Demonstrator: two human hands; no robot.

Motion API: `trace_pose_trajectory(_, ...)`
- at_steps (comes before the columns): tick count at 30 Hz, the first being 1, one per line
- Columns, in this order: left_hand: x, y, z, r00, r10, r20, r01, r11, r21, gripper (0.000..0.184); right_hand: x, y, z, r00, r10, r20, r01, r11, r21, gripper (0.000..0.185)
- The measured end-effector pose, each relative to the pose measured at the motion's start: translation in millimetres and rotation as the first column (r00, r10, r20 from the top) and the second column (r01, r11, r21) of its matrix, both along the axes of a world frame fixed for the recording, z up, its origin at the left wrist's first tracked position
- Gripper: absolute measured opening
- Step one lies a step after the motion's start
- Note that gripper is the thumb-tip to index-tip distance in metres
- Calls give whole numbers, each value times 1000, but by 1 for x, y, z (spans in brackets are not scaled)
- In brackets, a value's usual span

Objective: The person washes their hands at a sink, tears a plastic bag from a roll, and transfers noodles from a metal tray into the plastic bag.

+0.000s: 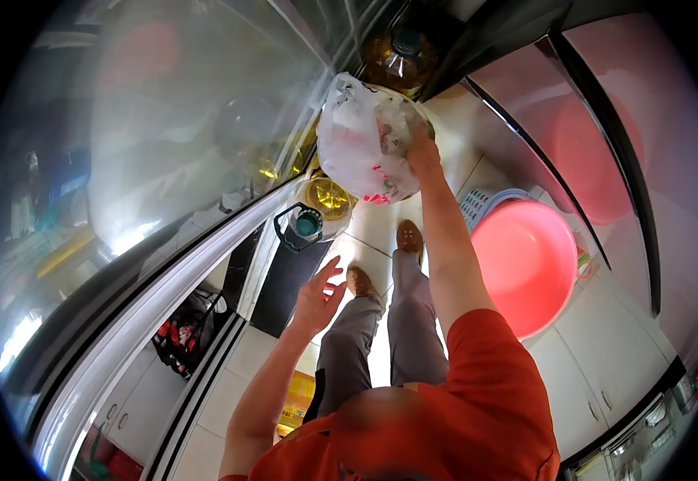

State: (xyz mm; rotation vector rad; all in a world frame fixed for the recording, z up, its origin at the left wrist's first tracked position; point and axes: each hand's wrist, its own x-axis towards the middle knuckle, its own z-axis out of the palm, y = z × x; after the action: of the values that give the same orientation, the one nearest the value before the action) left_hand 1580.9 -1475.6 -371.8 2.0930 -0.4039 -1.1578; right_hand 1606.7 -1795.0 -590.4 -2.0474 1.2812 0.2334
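Note:
A whitish plastic bag (357,136) with red print lies bunched over a round container whose pale rim shows at its right. My right hand (423,152) is at the bag's right side, its fingers closed on the bag or the container edge and partly hidden. Lower left of the bag stands a clear jug of yellow liquid (326,198) with a dark green cap and handle. My left hand (321,298) is held in the air below the jug, empty, with its fingers apart.
A pink basin (523,268) and a blue basket (484,204) stand to the right by white cabinets (617,345). Another large bottle (401,60) is in the top corner. A glass sliding door (181,120) runs along the left. A yellow package (296,402) is near my legs.

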Motion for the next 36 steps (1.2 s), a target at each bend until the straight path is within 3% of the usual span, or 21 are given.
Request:
trace_pose_trajectory(2,5,-3,-2,1000,4,-24,-4,1000,11,51,4,-3,2,986,92,-141,-97,995,-31,42)
trace_pose_trajectory(3,8,-6,-2,997,-61,45,60,998,32,53,5,-5,1,947,179,-267,-202,978,-61,39)
trace_pose_trajectory(5,16,-19,-2,985,-130,111,124,991,55,54,6,-6,3,910,248,-331,-263,965,-1,31)
trace_pose_trajectory(7,29,-44,4,794,-397,460,380,915,133,61,8,-7,17,864,315,-393,-319,946,58,24)
trace_pose_trajectory(8,37,-57,7,759,-502,415,477,862,169,69,6,-7,30,895,263,-361,-280,960,7,19)
trace_pose_trajectory(9,41,-69,5,761,-499,414,478,863,161,69,4,-7,46,922,212,-326,-238,970,-43,16)
trace_pose_trajectory(11,48,-93,2,640,-659,395,622,746,237,73,-6,-6,74,947,173,-270,-200,977,-73,18)
trace_pose_trajectory(13,51,-106,-15,634,-658,407,616,748,250,75,-26,-3,89,967,134,-215,-158,983,-96,19)
trace_pose_trajectory(15,51,-111,-43,628,-654,422,605,751,264,77,-50,-4,101,998,25,52,-28,998,64,20)
trace_pose_trajectory(16,50,-109,-62,599,-657,457,599,747,288,78,-61,-2,109,999,23,48,-26,998,61,20)
trace_pose_trajectory(18,53,-115,-71,577,-690,437,581,723,374,81,-81,-2,134,970,-161,181,103,951,292,20)
trace_pose_trajectory(19,57,-116,-74,618,-665,420,565,747,350,81,-91,-2,146,971,-162,175,107,952,287,20)
trace_pose_trajectory(22,66,-119,-81,647,-643,410,525,765,373,77,-115,-2,188,794,-529,299,222,710,668,12)
trace_pose_trajectory(25,71,-125,-85,668,-584,461,462,812,357,70,-140,-4,205,681,-625,382,302,715,631,15)
trace_pose_trajectory(27,74,-135,-91,708,-536,459,428,843,324,64,-161,-9,208,724,-593,352,338,750,568,14)
trace_pose_trajectory(29,71,-139,-98,778,-438,450,345,897,276,57,-175,-10,206,573,-571,588,229,801,554,12)
trace_pose_trajectory(30,68,-144,-88,782,-396,481,317,918,239,52,-173,-10,222,532,-669,519,233,705,670,11)
trace_pose_trajectory(31,65,-146,-77,783,-397,479,317,917,242,52,-178,-10,221,533,-670,516,234,703,672,11)
trace_pose_trajectory(33,59,-146,-53,744,-359,564,307,933,189,49,-186,-12,218,406,-804,434,199,541,817,12)
trace_pose_trajectory(35,41,-136,-20,708,-269,654,274,957,97,45,-183,-8,230,400,-812,425,266,547,794,8)
trace_pose_trajectory(36,33,-136,12,903,-112,415,139,990,-35,51,-181,-4,236,393,-816,424,336,557,760,6)
